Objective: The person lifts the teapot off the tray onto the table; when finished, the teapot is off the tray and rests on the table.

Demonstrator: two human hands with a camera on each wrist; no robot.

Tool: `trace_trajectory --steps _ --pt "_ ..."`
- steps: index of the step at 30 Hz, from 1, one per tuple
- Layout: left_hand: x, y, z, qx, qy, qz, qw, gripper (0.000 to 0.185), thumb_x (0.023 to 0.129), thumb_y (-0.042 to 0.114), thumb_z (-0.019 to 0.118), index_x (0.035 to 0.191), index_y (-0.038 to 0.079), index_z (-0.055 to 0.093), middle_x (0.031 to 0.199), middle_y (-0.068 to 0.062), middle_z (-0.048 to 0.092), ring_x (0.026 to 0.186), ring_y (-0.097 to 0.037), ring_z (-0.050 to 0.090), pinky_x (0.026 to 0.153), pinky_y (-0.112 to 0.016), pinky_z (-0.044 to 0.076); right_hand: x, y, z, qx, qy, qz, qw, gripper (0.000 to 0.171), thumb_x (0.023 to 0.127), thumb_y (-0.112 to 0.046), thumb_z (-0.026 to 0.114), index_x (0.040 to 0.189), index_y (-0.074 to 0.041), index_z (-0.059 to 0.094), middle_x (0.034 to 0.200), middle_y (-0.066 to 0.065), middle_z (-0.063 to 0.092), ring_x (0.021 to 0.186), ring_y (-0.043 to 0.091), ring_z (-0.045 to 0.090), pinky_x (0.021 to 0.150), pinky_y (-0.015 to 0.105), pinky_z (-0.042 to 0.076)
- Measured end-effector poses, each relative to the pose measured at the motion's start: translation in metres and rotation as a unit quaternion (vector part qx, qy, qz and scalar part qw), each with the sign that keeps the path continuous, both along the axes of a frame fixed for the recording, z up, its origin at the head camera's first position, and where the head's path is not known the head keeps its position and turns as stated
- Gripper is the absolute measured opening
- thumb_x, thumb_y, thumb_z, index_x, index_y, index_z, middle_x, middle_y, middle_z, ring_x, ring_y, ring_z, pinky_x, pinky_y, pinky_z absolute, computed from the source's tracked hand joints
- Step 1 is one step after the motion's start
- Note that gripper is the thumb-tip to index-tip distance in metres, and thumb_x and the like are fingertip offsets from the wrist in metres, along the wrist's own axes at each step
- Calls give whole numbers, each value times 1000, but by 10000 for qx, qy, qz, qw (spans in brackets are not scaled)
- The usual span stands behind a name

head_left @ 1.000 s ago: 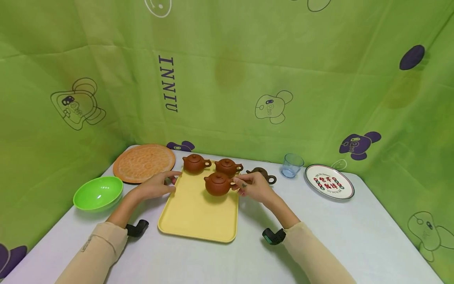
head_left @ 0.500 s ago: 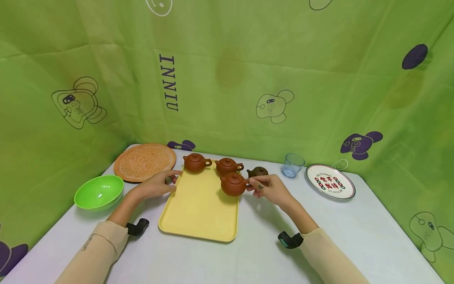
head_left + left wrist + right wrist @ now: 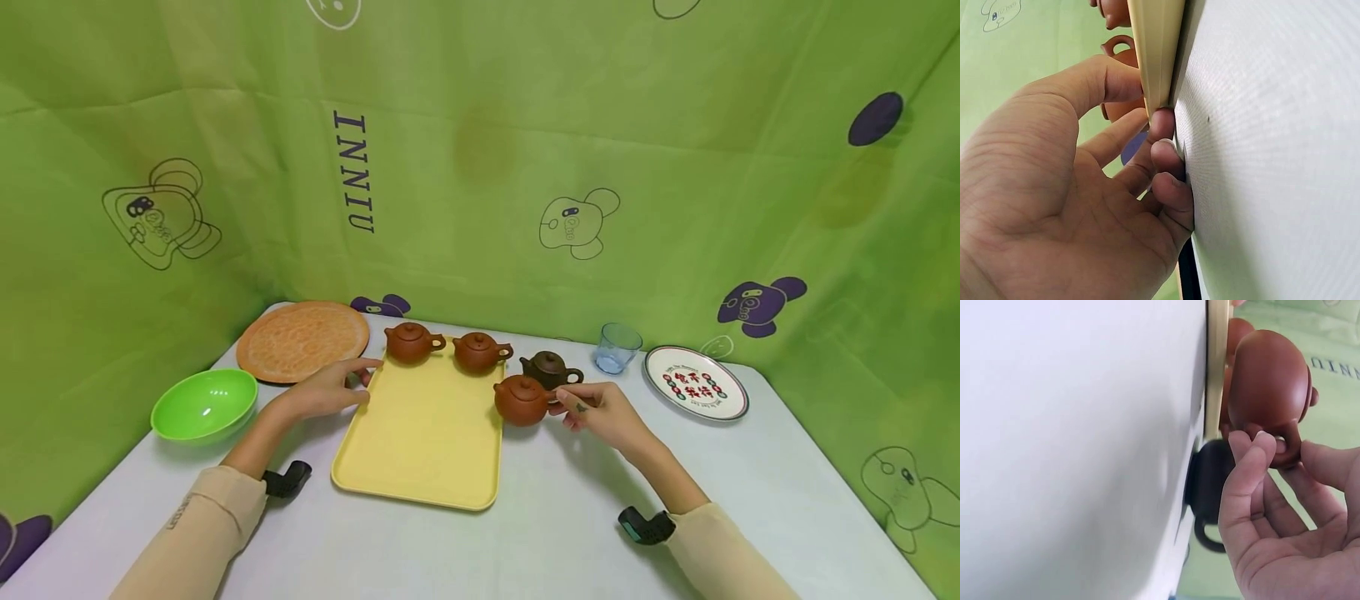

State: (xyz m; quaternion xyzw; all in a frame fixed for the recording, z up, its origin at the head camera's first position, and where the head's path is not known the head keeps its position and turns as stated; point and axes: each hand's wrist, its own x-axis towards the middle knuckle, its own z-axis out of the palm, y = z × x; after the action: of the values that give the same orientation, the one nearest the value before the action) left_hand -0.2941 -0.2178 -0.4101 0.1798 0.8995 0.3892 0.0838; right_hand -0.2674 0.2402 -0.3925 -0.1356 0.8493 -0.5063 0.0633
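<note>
My right hand (image 3: 609, 417) pinches the handle of a reddish-brown clay teapot (image 3: 521, 401), which hangs above the table beside the right edge of a yellow tray (image 3: 420, 454). In the right wrist view this teapot (image 3: 1269, 378) is clear of the white surface, with a dark teapot (image 3: 1209, 481) standing below it. My left hand (image 3: 324, 392) grips the tray's left rim; in the left wrist view the thumb is on the rim (image 3: 1157, 44) and curled fingertips lie low against it. Two more reddish-brown teapots, one at left (image 3: 411, 343) and one at right (image 3: 477, 352), stand at the tray's far end.
A green bowl (image 3: 204, 406) and a round orange mat (image 3: 303, 340) lie left of the tray. Toward the back right are a blue glass (image 3: 618, 348) and an oval plate (image 3: 696, 383) with red lettering. Green cloth hangs behind the white table (image 3: 600, 533).
My right hand has carried the teapot rightward from over the tray to beyond its right edge, in front of the dark teapot. My left hand stays at the tray's rim.
</note>
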Motion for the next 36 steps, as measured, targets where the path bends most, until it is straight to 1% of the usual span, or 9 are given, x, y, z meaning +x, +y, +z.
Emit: trace_trajectory --steps 6,10,15,21,26,30,36 --pt "0 0 2 -11 -69 19 10000 68 92 9 66 156 -3 46 119 -18 61 92 -21 51 74 -28 40 2 15 1 84 -14 -56 9999 36 107 -20 63 129 7 72 108 27 78 76 15 71 72 29 61" --pt "1 -1 0 12 -93 16 10000 68 92 9 66 156 -2 46 119 -17 60 92 -21 51 74 -28 40 4 23 0 107 12 -36 9999 36 107 -19 63 130 8 71 107 28 78 75 15 71 71 30 61" --pt "0 -1 -1 27 -104 -5 9999 68 92 9 66 156 -2 46 119 -17 60 90 -20 51 73 -28 40 6 32 0 119 -67 -164 9998 38 107 -20 63 131 8 70 108 26 79 75 12 70 71 29 60" --pt "0 0 1 9 -73 20 10000 68 91 9 66 156 -2 47 118 -17 60 89 -20 50 71 -27 39 12 44 1 237 -85 -283 9993 40 108 -23 61 132 9 69 109 25 79 76 11 70 72 30 60" --pt "0 1 2 -13 -73 12 10000 68 91 9 66 156 -3 47 118 -17 61 88 -19 50 70 -27 39 15 57 1 222 -87 -379 9990 42 108 -22 60 134 11 67 110 25 79 76 10 70 73 29 61" --pt "0 1 3 -19 -1 10 10000 68 90 8 66 155 -4 48 116 -17 61 90 -20 50 70 -26 39 16 67 0 257 -78 -485 9985 44 109 -22 59 135 13 65 111 25 79 76 10 70 73 28 61" --pt "1 0 2 -10 -14 15 10000 68 91 8 66 155 -4 47 116 -17 61 93 -21 51 73 -27 40 15 81 -2 356 -44 -614 9975 45 109 -22 58 137 13 63 112 26 78 76 10 71 73 29 61"
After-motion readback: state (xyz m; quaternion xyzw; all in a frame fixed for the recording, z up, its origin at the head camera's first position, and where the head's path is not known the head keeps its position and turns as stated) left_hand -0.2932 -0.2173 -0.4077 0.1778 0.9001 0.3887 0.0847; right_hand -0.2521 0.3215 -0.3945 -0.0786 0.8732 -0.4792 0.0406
